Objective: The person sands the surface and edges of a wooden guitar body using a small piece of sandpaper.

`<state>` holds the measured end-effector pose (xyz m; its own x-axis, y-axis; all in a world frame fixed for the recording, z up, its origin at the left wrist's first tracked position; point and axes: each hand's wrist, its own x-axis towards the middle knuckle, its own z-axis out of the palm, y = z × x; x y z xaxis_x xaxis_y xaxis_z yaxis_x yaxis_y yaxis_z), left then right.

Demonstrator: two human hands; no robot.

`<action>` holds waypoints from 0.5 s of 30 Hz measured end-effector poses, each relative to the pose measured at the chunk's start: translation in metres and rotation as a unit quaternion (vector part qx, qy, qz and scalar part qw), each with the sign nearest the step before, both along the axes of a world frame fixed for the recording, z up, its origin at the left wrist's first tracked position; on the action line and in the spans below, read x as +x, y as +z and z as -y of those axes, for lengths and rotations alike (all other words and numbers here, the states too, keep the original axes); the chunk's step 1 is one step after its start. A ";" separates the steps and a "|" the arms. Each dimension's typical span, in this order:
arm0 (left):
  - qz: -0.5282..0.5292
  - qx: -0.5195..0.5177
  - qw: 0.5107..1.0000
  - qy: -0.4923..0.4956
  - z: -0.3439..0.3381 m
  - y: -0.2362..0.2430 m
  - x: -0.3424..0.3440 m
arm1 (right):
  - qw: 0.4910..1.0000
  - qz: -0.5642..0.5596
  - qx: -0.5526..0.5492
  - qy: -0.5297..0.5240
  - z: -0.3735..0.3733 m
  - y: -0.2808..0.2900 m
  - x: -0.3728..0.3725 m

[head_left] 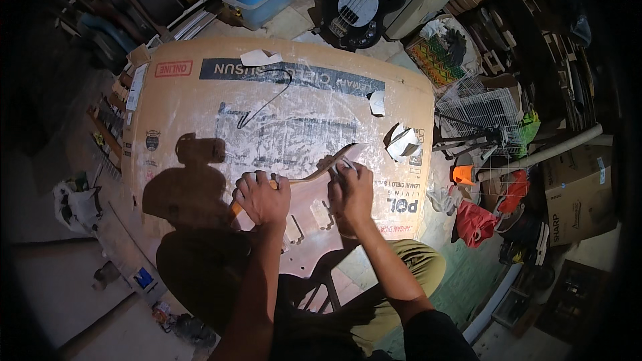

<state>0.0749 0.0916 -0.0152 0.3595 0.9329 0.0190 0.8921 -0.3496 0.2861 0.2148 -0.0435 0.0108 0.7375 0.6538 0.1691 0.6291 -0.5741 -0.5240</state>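
A bare, pinkish-brown electric guitar body (313, 246) with cut-out cavities rests over my lap, its far edge against a large cardboard sheet (200, 103). My left hand (262, 199) is closed over the body's left side, fingers bent around its edge. Near the curved horn at the far right, my right hand (352, 192) pinches a small pale piece (343, 166) against the wood. That piece looks like folded sandpaper, though the fingers cover most of it. Pale dust streaks the cardboard beyond the body.
Curled paper scraps (403, 142) and a thin dark cord (274, 100) lie on the cardboard. Behind it are a black bass guitar (358, 13) and a plastic tub (264, 7). To the right stand a wire rack (481, 110), an orange cup (462, 174) and a cardboard box (580, 190).
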 end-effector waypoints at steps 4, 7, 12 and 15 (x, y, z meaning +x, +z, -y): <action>-0.013 -0.017 1.000 -0.009 0.002 0.000 0.002 | 0.992 -0.049 0.071 -0.094 -0.010 0.014 0.034; -0.017 -0.014 1.000 -0.003 0.000 -0.002 0.001 | 0.996 -0.007 -0.059 -0.072 0.000 0.003 0.020; -0.014 -0.007 1.000 -0.006 0.001 0.002 0.000 | 0.998 -0.035 0.000 -0.049 0.008 0.003 0.043; -0.016 -0.032 0.999 -0.010 -0.002 0.001 0.003 | 0.993 0.017 0.025 -0.113 -0.004 0.008 0.045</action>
<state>0.0778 0.0934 -0.0141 0.3782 0.9242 -0.0529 0.8938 -0.3498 0.2806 0.2599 -0.0398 0.0190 0.8578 0.4623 0.2245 0.5050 -0.6769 -0.5355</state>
